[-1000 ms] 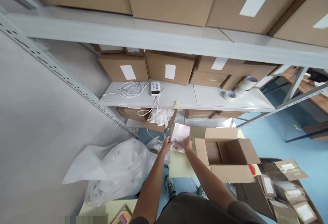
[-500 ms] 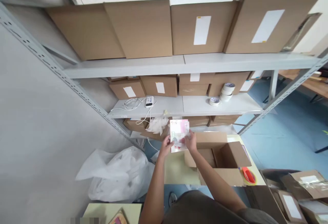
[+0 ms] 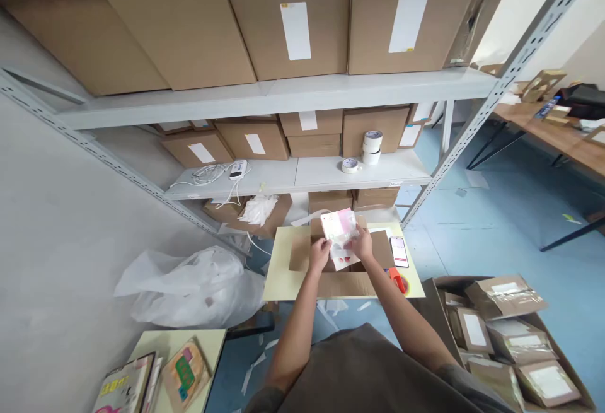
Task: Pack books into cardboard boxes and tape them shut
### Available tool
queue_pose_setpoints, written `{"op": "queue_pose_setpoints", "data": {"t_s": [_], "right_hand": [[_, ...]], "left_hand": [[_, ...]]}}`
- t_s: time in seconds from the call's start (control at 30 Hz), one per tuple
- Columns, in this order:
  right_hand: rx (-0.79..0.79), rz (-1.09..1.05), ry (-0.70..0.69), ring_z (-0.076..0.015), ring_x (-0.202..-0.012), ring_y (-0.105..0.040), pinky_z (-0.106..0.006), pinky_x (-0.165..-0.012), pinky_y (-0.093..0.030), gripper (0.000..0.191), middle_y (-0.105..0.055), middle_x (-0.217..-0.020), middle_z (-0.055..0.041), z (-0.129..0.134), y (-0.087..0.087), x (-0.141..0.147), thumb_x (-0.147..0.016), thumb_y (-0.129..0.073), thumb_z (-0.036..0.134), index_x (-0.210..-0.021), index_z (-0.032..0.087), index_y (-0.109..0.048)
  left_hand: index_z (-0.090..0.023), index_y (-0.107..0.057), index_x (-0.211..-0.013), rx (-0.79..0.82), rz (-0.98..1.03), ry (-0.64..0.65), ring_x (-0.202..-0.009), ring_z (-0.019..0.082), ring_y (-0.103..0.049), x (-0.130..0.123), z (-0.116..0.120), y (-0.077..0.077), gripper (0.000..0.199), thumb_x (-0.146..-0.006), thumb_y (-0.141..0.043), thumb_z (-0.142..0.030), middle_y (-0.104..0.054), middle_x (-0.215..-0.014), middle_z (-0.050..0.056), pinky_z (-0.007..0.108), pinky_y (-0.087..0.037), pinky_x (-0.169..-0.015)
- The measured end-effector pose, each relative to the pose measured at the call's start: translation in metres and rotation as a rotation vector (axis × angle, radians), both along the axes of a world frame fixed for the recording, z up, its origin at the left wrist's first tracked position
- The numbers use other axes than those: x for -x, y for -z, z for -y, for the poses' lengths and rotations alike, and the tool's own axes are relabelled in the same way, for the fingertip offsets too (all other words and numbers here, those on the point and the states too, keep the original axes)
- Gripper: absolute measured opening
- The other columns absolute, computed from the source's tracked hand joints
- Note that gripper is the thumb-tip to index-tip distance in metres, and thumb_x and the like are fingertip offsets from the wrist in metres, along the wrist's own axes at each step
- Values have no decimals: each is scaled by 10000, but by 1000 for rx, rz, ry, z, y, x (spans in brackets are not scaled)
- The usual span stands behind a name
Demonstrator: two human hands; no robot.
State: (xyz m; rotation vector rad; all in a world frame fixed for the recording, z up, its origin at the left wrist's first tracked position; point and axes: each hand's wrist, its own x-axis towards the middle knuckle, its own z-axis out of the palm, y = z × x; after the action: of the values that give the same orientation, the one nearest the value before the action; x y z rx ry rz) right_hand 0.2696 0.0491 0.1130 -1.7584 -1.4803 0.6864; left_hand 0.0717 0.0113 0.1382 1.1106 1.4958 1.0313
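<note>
Both hands hold a thin white and pink book (image 3: 338, 226), one at each side, above an open cardboard box (image 3: 345, 285). My left hand (image 3: 320, 255) grips its lower left edge, with the thumb on top. On the right edge, my right hand (image 3: 362, 244) has its fingers closed around the cover. A second white sheet or cover with red marks shows under the book's lower end. The box stands on a pale yellow table (image 3: 276, 280) with its flaps spread. Close to its right side are a phone (image 3: 399, 252) with a lit screen and an orange tape dispenser (image 3: 397, 279).
Grey shelving (image 3: 293, 94) with cartons faces me. Tape rolls (image 3: 372, 147) and a power strip (image 3: 239, 169) sit on its middle shelf. White plastic wrap (image 3: 198, 287) fills the left. Packed parcels (image 3: 515, 340) lie in a large carton at lower right; books (image 3: 186, 372) lie at lower left.
My view has swung right and the book is now over the open box rather than left of it. Both hands still hold the book, which is tilted more.
</note>
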Motion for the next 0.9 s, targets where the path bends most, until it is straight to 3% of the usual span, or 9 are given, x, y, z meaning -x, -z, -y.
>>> {"op": "queue_pose_setpoints", "data": {"t_s": [0.1,0.2,0.33,0.47,0.57,0.63,0.73,0.83,0.9], "right_hand": [[44,120,-160,-268,-987,-699,-311,-854,-552,770,-728,-1235,-128,-15,-13,-17,-715,-589,70,-1471,195,-658],[67,215,-333,-290,-1050,-705,-313,-896,-543,737,-752,-1227,-151,-34,-23,-16,-694,-604,38,-1408,180,-715],[107,262,-525,-300,-1146,-703,-337,-978,-542,737,-733,-1332,-169,-48,-22,-6,-700,-617,26,-1419,163,-707],[84,207,-569,-324,-1357,-609,-418,-1129,-493,738,-693,-1440,-160,-45,-9,-8,-732,-638,33,-1459,157,-664],[30,158,-533,-324,-1454,-533,-459,-1210,-430,666,-650,-1508,-150,-36,0,-18,-765,-671,64,-1424,163,-683],[14,128,-485,-314,-1475,-516,-457,-1218,-426,651,-623,-1538,-154,-29,4,-26,-805,-679,107,-1454,166,-660],[-21,86,-409,-305,-1491,-505,-468,-1229,-421,672,-612,-1547,-151,-18,6,-37,-840,-666,159,-1511,173,-613],[-74,51,-348,-304,-1523,-469,-494,-1265,-377,649,-615,-1548,-132,-7,6,-48,-866,-641,198,-1514,190,-612],[-105,30,-297,-304,-1558,-424,-510,-1281,-352,635,-598,-1569,-121,0,9,-59,-888,-626,240,-1521,203,-605]], "left_hand": [[-164,-756,-857,225,133,-92,-824,252,-755,-31,19,18,292,-822,-809,-449,-780,-812,96,317,-588,-716],[-131,-751,-883,355,270,-118,-786,242,-775,-56,36,31,311,-816,-841,-420,-794,-840,150,301,-585,-679],[-110,-725,-980,498,421,-89,-833,229,-802,-65,48,38,382,-897,-772,-479,-815,-961,202,267,-591,-700],[-108,-717,-1007,579,172,9,-678,227,-771,-37,48,36,506,-896,-735,-601,-793,-774,146,271,-552,-627],[-130,-743,-991,405,-6,4,-639,210,-735,-3,46,32,470,-893,-710,-589,-779,-751,106,279,-535,-630],[-159,-772,-1023,219,-166,-74,-732,226,-753,21,46,29,408,-926,-636,-531,-797,-849,102,313,-566,-715],[-192,-772,-1194,27,-521,-324,-1083,283,-747,57,46,26,385,-934,-575,-396,-786,-1176,128,369,-556,-968],[-103,-615,-1468,105,-733,-485,-1359,356,-620,88,42,25,622,-883,-618,-314,-666,-1444,212,417,-492,-1099],[-47,-561,-1502,253,-704,-394,-1348,387,-630,100,36,27,687,-876,-632,-319,-692,-1394,247,440,-509,-1067]]}}
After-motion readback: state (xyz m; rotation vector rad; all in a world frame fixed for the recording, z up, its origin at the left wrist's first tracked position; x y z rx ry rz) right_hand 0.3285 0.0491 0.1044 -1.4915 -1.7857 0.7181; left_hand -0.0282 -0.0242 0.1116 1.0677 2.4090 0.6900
